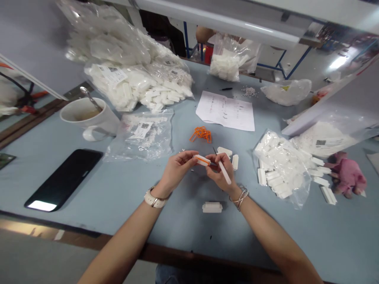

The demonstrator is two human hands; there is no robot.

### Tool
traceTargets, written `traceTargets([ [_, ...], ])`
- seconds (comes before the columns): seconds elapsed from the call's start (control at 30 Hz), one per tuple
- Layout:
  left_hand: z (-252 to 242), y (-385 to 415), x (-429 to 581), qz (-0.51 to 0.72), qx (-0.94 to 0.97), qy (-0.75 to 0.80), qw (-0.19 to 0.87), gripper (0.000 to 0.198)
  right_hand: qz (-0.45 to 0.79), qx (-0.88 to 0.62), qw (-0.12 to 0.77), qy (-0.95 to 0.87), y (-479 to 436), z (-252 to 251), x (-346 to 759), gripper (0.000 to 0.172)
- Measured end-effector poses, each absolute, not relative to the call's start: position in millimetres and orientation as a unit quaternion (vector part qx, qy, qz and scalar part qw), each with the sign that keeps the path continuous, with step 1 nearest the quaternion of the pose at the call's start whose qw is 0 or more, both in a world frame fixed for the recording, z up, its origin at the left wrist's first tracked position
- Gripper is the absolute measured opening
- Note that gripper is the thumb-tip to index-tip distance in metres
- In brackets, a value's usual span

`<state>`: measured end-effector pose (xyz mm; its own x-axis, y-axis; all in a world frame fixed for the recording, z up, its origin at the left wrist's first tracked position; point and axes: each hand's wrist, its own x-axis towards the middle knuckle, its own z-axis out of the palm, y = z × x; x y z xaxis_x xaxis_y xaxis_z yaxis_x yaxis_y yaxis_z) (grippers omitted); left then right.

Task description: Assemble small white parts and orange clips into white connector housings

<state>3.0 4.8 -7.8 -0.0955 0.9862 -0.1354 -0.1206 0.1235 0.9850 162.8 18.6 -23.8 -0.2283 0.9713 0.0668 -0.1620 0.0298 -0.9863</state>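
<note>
Between my two hands is a small white plastic housing [202,160] with an orange strip along it. My left hand [179,167] pinches its left end. The fingers of my right hand [221,173] touch its right end and also grip a white-handled tool [225,173] with a thin dark tip that points up and away; its exact kind I cannot tell. Just beyond my hands lies a small heap of orange plastic frames [201,134]. White plastic pieces [225,151] rest beside my right hand, and one more white piece [212,207] lies nearer to me.
Big bags of white parts [139,79] fill the back left. A mug [89,118] with a spoon and a phone [63,179] are at left. Printed sheets [225,110] lie at centre back. An open bag [284,165] spills white parts at right, near a pink plush toy [348,173].
</note>
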Motion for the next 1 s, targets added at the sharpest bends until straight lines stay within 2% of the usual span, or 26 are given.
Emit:
traceTargets([
  [0.43, -9.1, 5.3, -3.9, 0.524, 0.409, 0.49, 0.564, 0.024, 0.583, -0.371, 0.495, -0.527, 21.2, -25.3, 165.8, 0.027],
  [0.6, -10.9, 6.6, -6.7, 0.519, 0.443, 0.502, 0.532, 0.02, 0.6, -0.363, 0.487, -0.521, 20.7, -23.6, 166.1, 0.028],
  [0.77, -2.9, 5.7, -3.6, 0.496, 0.484, 0.536, 0.482, 0.023, 0.598, -0.375, 0.493, -0.509, 23.1, -23.8, 167.0, 0.027],
  [1.0, 2.0, 4.3, -2.0, 0.469, 0.507, 0.538, 0.484, 0.032, 0.618, -0.382, 0.498, -0.474, 24.6, -20.2, 168.0, 0.028],
])
